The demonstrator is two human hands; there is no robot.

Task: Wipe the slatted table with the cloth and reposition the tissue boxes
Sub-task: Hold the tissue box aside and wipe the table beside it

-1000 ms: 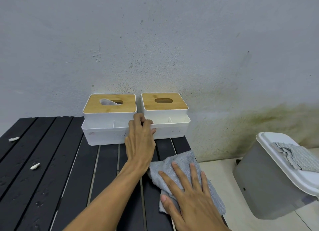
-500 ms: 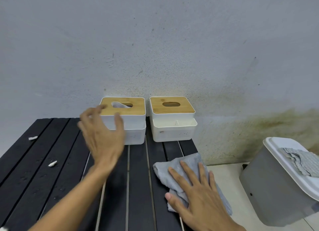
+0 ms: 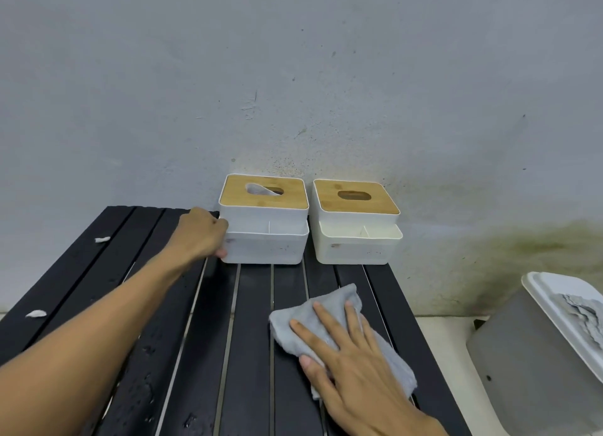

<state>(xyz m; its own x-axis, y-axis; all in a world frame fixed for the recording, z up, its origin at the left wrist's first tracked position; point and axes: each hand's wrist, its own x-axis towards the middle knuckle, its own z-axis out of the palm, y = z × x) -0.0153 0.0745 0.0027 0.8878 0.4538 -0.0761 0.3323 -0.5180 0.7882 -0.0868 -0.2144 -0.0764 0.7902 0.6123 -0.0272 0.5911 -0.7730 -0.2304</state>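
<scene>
Left tissue box sits just right of the left hand and touching it, backed against the wall. That hand's fingers are curled at the box's left side, with one tip showing at the lower front corner. It looks like a grip on that corner, though most of the fingers are hidden. The right tissue box stands further right, across a narrow gap. The right hand lies flat with fingers spread, pressing the grey cloth onto the slatted table nearer the person than both boxes.

A hold on one corner could make the left tissue box pivot or tip instead of sliding. Pushed rightward, it would knock its neighbour. The slats look wet, and the gaps between them may catch the base. The cloth lies close to the table edge on the right hand's outer side, so a wide stroke might carry it off.

Two white scraps lie left of the left hand, in the way of any move that side. A grey bin with a rag on its lid stands off the table, right of the right hand.
</scene>
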